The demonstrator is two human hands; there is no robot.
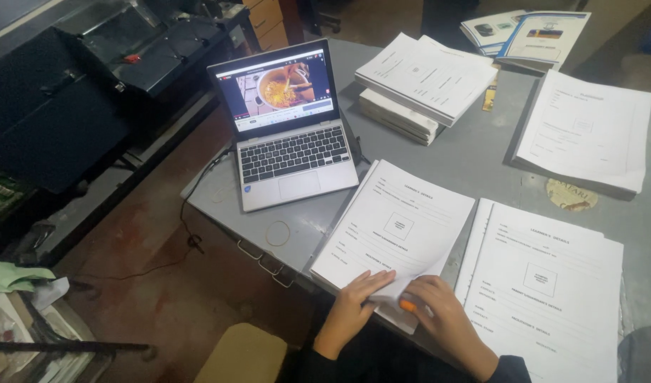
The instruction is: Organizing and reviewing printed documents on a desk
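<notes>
Both hands work at the near edge of a grey metal table. The left hand lies flat, fingers spread open, on the near corner of a stack of printed forms, pressing the sheets down. The right hand is curled at the same corner, lifting the top sheet so that it bends up; a small orange object shows under its fingers, too hidden to tell what it is or whether the hand grips it.

Five other paper piles share the table. One stack of the same forms lies just right of the handled one, touching its edge. A thick double pile sits far, in the middle, one more pile at far right, and two booklets with blue covers overlap at the far edge.

One open laptop stands at the far left of the table, its screen showing a pan of food. A yellow stool seat is near, below the table edge.
</notes>
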